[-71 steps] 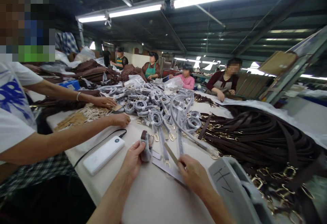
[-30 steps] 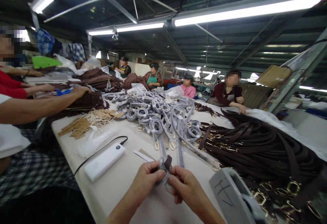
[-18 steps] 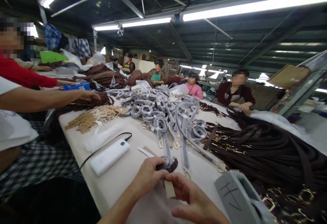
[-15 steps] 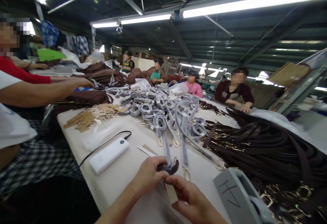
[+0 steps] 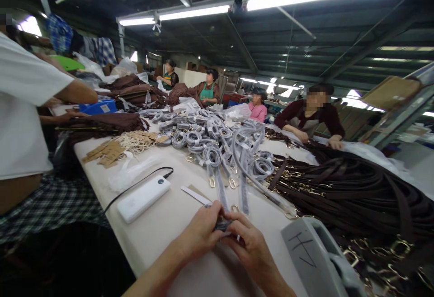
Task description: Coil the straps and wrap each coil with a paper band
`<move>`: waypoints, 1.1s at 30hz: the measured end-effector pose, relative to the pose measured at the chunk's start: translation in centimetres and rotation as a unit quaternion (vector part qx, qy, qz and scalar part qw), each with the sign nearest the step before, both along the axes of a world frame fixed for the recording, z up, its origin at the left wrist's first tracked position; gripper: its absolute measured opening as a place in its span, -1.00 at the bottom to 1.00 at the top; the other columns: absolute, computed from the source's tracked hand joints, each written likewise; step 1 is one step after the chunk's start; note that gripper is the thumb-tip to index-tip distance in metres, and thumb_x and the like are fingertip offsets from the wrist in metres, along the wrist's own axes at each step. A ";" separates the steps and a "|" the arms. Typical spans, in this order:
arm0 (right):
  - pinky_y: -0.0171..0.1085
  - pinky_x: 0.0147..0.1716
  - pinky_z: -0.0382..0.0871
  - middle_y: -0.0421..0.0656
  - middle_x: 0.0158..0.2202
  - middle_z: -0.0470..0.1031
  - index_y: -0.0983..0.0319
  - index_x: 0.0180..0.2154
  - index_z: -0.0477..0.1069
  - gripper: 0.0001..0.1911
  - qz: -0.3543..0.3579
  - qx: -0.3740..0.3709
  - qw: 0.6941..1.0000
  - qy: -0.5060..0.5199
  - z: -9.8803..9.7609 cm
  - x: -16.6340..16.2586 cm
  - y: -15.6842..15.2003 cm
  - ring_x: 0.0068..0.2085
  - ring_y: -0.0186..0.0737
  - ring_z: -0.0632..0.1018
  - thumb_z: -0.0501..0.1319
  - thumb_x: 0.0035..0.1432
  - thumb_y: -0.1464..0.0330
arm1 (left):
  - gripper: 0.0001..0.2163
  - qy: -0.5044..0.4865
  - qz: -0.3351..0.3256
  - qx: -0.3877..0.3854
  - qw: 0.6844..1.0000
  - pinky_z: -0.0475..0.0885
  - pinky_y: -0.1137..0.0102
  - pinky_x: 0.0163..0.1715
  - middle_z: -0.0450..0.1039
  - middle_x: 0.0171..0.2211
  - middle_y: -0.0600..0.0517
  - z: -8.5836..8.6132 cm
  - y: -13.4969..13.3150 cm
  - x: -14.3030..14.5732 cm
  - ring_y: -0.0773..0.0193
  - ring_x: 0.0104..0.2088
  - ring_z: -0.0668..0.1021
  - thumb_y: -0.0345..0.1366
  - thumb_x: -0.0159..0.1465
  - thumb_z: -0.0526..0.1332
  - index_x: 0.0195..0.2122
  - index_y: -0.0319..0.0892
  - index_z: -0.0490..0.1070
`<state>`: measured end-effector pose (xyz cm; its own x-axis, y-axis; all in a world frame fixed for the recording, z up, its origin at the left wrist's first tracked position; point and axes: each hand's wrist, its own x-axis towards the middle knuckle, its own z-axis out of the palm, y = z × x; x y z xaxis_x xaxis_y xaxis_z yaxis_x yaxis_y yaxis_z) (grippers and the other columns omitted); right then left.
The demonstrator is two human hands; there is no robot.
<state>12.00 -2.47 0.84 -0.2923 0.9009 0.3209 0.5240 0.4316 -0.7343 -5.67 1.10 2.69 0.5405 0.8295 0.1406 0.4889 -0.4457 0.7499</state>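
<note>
Low over the white table, my left hand grips one side of a coiled strap, its fingers curled. My right hand pinches the other side of the same coil, and the hands nearly touch. The strap looks dark and greyish; fingers hide much of it. Just beyond the hands, a gold metal ring shows. A white paper strip lies on the table beyond my left hand. Farther off is a heap of coiled straps in clear wrap, some ending in gold clips.
A grey box-shaped object with marker writing stands at right, beside a long pile of dark straps. At left lie a white power bank with a cable and brown tags. Several people work around the table.
My right hand has moved up against the coil, and the pale strip it held is now out of sight. At left, a person in white has leaned in, and a blue box shows more.
</note>
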 end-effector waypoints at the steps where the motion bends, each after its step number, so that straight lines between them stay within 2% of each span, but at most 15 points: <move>1: -0.29 -0.21 0.38 -0.11 -0.11 0.50 0.16 -0.41 0.44 -0.90 0.005 -0.017 1.000 -0.002 0.2 -0.1 0.0 -0.16 -0.14 0.53 0.24 0.15 0.45 | -0.79 0.010 -0.009 0.007 1.000 0.29 0.37 -0.25 0.45 -0.26 0.03 0.1 0.0 0.0 0.17 -0.24 0.44 -0.42 0.13 0.20 -0.25 -0.10 0.20; 5: -0.30 -0.29 0.30 -0.18 -0.33 0.41 0.17 -0.46 0.33 -0.85 -0.001 -0.039 0.999 -0.012 0.5 -0.2 0.0 -0.27 -0.18 0.46 0.21 0.14 0.46 | -0.77 0.047 -0.036 0.030 0.998 0.30 0.33 -0.18 0.45 -0.19 -0.01 0.4 0.0 0.0 0.14 -0.18 0.44 -0.47 0.14 0.17 -0.21 -0.11 0.21; 8: -0.30 -0.31 0.24 -0.21 -0.38 0.36 0.17 -0.47 0.25 -0.82 -0.015 -0.046 0.999 -0.022 0.1 -0.2 0.1 -0.30 -0.20 0.43 0.19 0.14 0.46 | -0.73 0.071 -0.052 0.040 0.995 0.31 0.31 -0.16 0.44 -0.18 -0.02 0.4 0.1 -0.1 0.11 -0.15 0.44 -0.52 0.11 0.18 -0.20 -0.12 0.21; 12: -0.28 -0.29 0.20 -0.20 -0.39 0.37 0.18 -0.47 0.23 -0.81 -0.034 -0.045 0.998 -0.026 -0.4 -0.4 0.1 -0.30 -0.18 0.42 0.19 0.13 0.46 | -0.77 0.094 -0.081 0.050 0.991 0.32 0.29 -0.14 0.44 -0.17 -0.01 0.2 0.3 -0.3 0.10 -0.15 0.45 -0.45 0.16 0.24 -0.22 -0.12 0.22; 20: -0.29 -0.37 0.20 -0.26 -0.46 0.38 0.17 -0.45 0.29 -0.86 -0.086 -0.071 0.994 0.013 -0.9 -0.9 -0.2 -0.39 -0.21 0.40 0.22 0.10 0.46 | -0.80 0.121 -0.092 0.071 0.986 0.34 0.23 -0.13 0.43 -0.17 -0.04 -0.1 0.5 -0.2 0.07 -0.16 0.45 -0.47 0.18 0.21 -0.23 -0.12 0.23; 24: -0.30 -0.36 0.27 -0.27 -0.41 0.43 0.16 -0.28 0.37 -0.86 -0.096 -0.104 0.988 0.054 -0.9 -0.9 -0.4 -0.38 -0.20 0.44 0.24 0.08 0.46 | -0.77 0.116 -0.092 0.077 0.986 0.35 0.22 -0.10 0.42 -0.14 -0.05 -0.3 0.4 0.0 0.08 -0.14 0.45 -0.48 0.19 0.18 -0.17 -0.12 0.23; 26: -0.28 -0.33 0.29 -0.24 -0.38 0.45 0.16 -0.22 0.42 -0.81 -0.098 -0.094 0.990 0.044 -0.8 -1.0 -0.4 -0.35 -0.18 0.46 0.24 0.08 0.48 | -0.77 0.105 -0.093 0.077 0.987 0.36 0.24 -0.09 0.42 -0.13 -0.06 -0.5 0.4 0.0 0.09 -0.12 0.45 -0.49 0.20 0.16 -0.15 -0.13 0.23; 28: -0.28 -0.28 0.29 -0.20 -0.35 0.47 0.15 -0.26 0.48 -0.85 -0.085 -0.070 0.994 0.023 -0.7 -1.0 -0.4 -0.28 -0.15 0.48 0.22 0.12 0.47 | -0.78 0.094 -0.097 0.077 0.988 0.37 0.26 -0.09 0.42 -0.13 -0.06 -0.5 0.5 -0.2 0.10 -0.11 0.45 -0.48 0.21 0.16 -0.14 -0.13 0.25; 31: -0.27 -0.24 0.29 -0.18 -0.33 0.48 0.15 -0.36 0.50 -0.87 -0.068 -0.043 0.997 0.007 -0.7 -0.8 -0.3 -0.24 -0.14 0.49 0.19 0.17 0.45 | -0.70 0.061 -0.140 0.060 0.986 0.41 0.30 -0.11 0.44 -0.13 -0.03 -0.1 1.0 -1.2 0.13 -0.12 0.47 -0.43 0.16 0.26 -0.09 -0.15 0.28; 33: -0.28 -0.25 0.29 -0.18 -0.34 0.47 0.15 -0.38 0.49 -0.86 -0.065 -0.037 0.997 0.007 -0.9 -0.5 -0.2 -0.26 -0.16 0.49 0.18 0.19 0.43 | -0.66 0.018 -0.189 0.059 0.980 0.41 0.30 -0.05 0.44 -0.05 -0.05 0.3 1.6 -2.3 0.14 -0.06 0.49 -0.46 0.16 0.25 -0.03 -0.15 0.32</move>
